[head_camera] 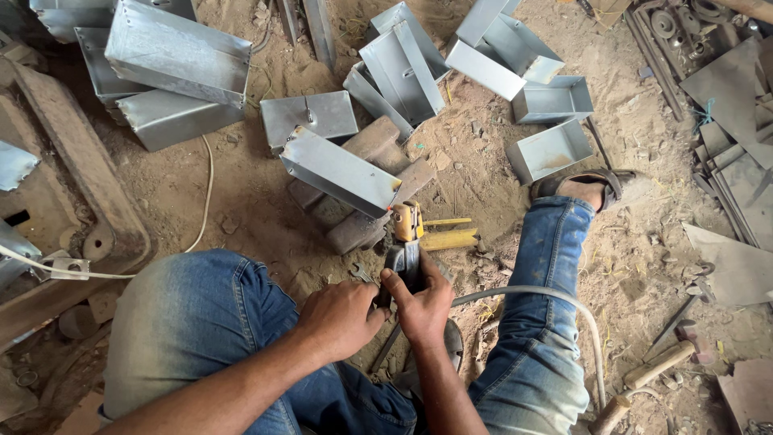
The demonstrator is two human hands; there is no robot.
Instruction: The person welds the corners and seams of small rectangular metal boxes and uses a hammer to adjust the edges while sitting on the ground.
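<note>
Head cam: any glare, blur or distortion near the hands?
Head view: soft, even daylight, faint shadows; mild sheen on the metal box, no blown glare. Left hand, right hand and tool sharp. Wide-angle stretch toward the edges.

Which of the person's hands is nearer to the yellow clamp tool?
The right hand: it grips the dark handle just below the yellow clamp tool. The left hand lies farther to the lower left.

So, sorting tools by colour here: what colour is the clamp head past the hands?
Yellow-orange, worn, on the metal clamp tool held in both hands; head view.
</note>
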